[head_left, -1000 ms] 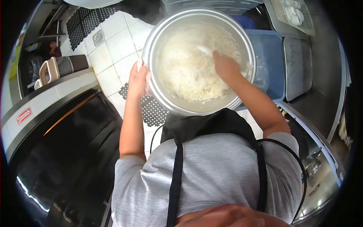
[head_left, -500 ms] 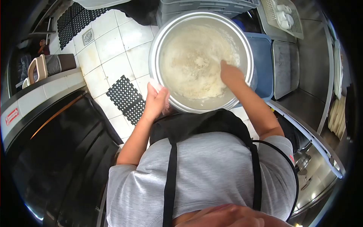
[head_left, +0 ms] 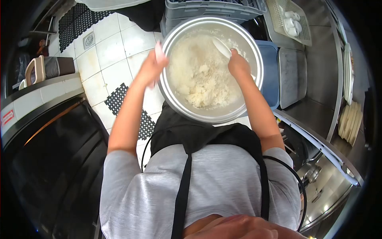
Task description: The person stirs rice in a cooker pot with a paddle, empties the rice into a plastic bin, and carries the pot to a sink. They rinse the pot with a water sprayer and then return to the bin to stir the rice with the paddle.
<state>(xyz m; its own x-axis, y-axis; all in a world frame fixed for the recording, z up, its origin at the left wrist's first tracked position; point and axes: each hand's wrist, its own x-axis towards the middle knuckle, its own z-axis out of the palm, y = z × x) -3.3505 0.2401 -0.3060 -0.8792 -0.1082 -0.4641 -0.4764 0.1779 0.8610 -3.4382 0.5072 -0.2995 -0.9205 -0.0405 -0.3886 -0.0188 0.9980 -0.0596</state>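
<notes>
A wide, round metal pot [head_left: 170,92] holds a loose mound of white cooked rice [head_left: 207,81], with grains stuck to its inner wall. My right hand [head_left: 239,65] is closed around the handle of a white rice paddle [head_left: 221,47], whose blade lies over the far right part of the rice. My left hand [head_left: 152,68] is closed on a pale pink cloth [head_left: 160,55] at the pot's left rim. The cloth hides whether my fingers touch the metal. Steam or haze blurs the left side of the rice.
Grey crates [head_left: 211,12] stand behind the pot. To the right are a blue tub [head_left: 267,73], a metal tray [head_left: 293,75] and a basket [head_left: 305,32] with white cups. Plates [head_left: 350,123] are stacked farther right. Black mats [head_left: 117,99] lie on the tiled floor.
My left hand has moved with the cloth from the pot's near left rim farther up its left side. My right hand has risen slightly, and the paddle's blade now shows clearly.
</notes>
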